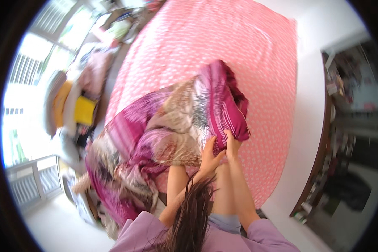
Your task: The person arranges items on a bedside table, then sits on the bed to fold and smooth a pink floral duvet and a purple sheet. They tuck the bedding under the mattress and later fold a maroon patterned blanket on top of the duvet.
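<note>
A large magenta, purple and beige patterned quilt or duvet cover (pixel 176 116) lies bunched in front of me, spilling down to the lower left. Its right end is gathered into a raised magenta fold. My left hand (pixel 210 156) is on the striped part near that end, thumb pointing right. Close beside it, my right hand (pixel 232 146) grips the magenta edge, thumb up along the cloth. The left fingertips are partly hidden, so its hold is unclear. Beneath the cloth is a pink bed sheet with white spots (pixel 264 88). My bare knees press against the bed.
A white wall (pixel 308 104) borders the bed on the right, with a dark-framed opening or mirror (pixel 349 126) beyond it. Windows, stacked cushions (pixel 61 100), a yellow item (pixel 85 110) and piled bedding (pixel 94 69) stand to the left. Long hair hangs over my left forearm.
</note>
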Tool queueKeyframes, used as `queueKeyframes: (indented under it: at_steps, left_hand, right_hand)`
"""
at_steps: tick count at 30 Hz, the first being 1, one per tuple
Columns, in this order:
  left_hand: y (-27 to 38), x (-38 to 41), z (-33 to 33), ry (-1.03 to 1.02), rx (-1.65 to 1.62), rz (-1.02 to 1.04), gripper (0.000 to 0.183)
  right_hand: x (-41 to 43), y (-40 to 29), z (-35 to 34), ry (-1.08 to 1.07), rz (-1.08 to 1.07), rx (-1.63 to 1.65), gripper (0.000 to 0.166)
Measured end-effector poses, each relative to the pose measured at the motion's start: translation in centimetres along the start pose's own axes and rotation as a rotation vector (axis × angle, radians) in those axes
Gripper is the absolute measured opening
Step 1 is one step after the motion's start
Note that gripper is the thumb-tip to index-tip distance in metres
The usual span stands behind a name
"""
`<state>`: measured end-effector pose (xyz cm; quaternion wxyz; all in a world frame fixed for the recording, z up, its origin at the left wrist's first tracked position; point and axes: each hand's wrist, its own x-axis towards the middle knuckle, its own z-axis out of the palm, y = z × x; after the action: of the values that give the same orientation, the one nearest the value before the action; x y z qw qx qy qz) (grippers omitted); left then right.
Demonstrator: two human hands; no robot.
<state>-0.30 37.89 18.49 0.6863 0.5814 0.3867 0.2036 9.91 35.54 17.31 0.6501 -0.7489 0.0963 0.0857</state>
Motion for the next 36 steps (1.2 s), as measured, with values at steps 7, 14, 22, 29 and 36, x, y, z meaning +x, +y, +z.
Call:
queueKeyframes:
  at_steps: [7,14,22,29,36]
  left_hand:
    - [11.8,-7.5,-12.8,0.575,-1.003,-0.358,0.022]
    - [15.2,-7.5,-20.3,0.705,-1.313,-0.162,0.019]
    - [10.7,-9.4,-25.7,0.976,-1.41,-0.043,0.017]
    - [6.1,-7.9,-23.9,1.056,-1.53,-0.067,0.017]
    - [11.3,-9.2,-30.9,1.122,-1.429,0.174,0.017]
  right_hand:
    - [-13.2,-22.6,4.6,-0.349,0.64,0.595,0.038]
    - [-20.0,-40.0,6.0,-0.769,0.47,0.441,0.026]
    - [-22.4,-44.3,10.5,-1.024,0.474,0.259,0.024]
    - [-19.8,-50.4,14.4,-0.914,0.253,0.094,0.019]
    - [-14.0,-53.2,19.7,-1.047,0.176,0.3,0.035]
